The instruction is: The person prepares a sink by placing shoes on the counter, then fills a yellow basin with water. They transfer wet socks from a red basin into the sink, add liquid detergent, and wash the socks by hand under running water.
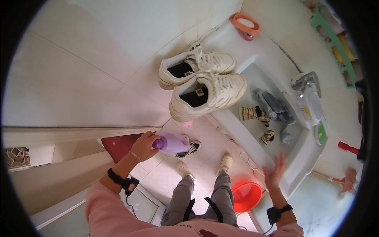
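My left hand [145, 145] grips the purple cap end of a lilac plastic bottle [174, 143], which lies roughly sideways above the floor. Fingers apart and slightly blurred, my right hand [275, 172] is at the near edge of a white sink [241, 137] and holds nothing. In the basin are striped socks [250, 113] and a bundle of grey socks [274, 105]; a balled striped sock [267, 137] lies nearer my right hand. Two white lace-up sneakers [207, 94] rest side by side at the sink's left end.
An orange soap dish [245, 24] sits in the far corner. A metal faucet [306, 83], a white container [312, 106] and a green-topped dish [320, 134] line the right rim. Below the sink stands a red basin [247, 197]. Black-and-white shoes [189, 149] are on the tiled floor.
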`<state>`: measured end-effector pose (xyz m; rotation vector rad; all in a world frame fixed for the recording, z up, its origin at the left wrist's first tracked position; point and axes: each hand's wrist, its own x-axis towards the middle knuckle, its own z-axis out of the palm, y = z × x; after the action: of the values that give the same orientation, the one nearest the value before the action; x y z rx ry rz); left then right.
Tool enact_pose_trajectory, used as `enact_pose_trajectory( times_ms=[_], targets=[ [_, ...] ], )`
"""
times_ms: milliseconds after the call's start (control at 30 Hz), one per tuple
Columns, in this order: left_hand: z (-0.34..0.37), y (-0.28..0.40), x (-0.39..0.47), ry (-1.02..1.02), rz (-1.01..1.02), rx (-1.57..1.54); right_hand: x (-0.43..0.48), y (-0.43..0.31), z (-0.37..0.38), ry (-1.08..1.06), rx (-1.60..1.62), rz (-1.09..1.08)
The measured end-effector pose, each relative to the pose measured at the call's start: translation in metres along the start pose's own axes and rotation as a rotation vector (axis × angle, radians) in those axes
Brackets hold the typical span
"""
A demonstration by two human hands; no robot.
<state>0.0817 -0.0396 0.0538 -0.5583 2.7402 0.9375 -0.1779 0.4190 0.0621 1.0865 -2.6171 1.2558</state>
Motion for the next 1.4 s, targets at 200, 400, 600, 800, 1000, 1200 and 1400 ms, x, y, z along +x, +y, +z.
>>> enact_pose_trajectory(
  times_ms=[200, 400, 600, 800, 1000, 1200, 1400],
  targets=[
    [-0.141, 0.195, -0.048, -0.088, 0.179, -0.095, 0.018, -0.123, 0.035, -0.675, 0.304, -0.19],
    [-0.178, 0.318, -0.038, 0.014, 0.255, -0.284, 0.083, -0.155, -0.08, -0.555, 0.305, -0.008],
    [-0.127, 0.385, 0.054, 0.081, 0.439, -0.631, 0.119, -0.111, -0.198, -0.286, 0.123, -0.056],
    [-0.068, 0.467, 0.145, 0.025, 0.416, -0.762, 0.121, -0.067, -0.283, -0.094, -0.099, -0.063],
    [-0.059, 0.499, 0.199, -0.138, 0.283, -0.415, 0.131, -0.048, -0.316, -0.086, -0.327, -0.038],
    [-0.066, 0.501, 0.249, -0.546, 0.865, -0.644, 0.152, -0.047, -0.328, -0.089, -0.314, 0.115],
    [-0.051, 0.497, 0.284, -0.604, 0.596, -0.675, 0.166, -0.053, -0.329, -0.166, -0.435, 0.129]
  ],
)
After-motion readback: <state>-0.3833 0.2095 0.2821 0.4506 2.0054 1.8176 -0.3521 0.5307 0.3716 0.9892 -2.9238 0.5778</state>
